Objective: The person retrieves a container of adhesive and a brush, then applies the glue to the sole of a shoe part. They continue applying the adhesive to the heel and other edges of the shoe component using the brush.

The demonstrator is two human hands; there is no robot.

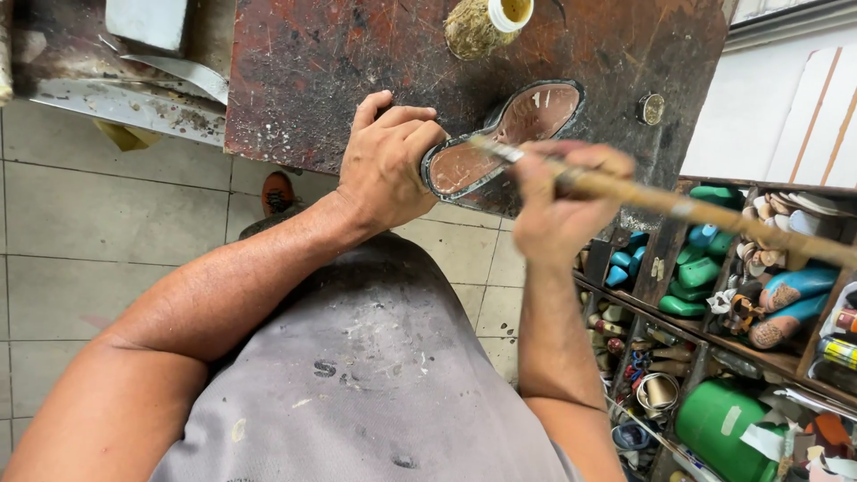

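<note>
My left hand (386, 161) grips the heel end of a shoe sole (527, 120) that rests on a stained dark workbench (312, 71), its brown inner face turned up inside a dark rim. My right hand (558, 201) holds a long wooden-handled brush (678, 207), blurred by motion. The brush tip lies over the middle of the sole, and the handle runs off to the right. Both forearms reach up from the bottom over a grey stained shirt.
A glue-crusted jar (482, 22) stands at the bench's far edge, and a small round lid (652, 109) lies to the right. Wooden shelves (759, 357) at right hold green and blue shoe lasts, tins and a green container. The floor is pale tile (98, 223).
</note>
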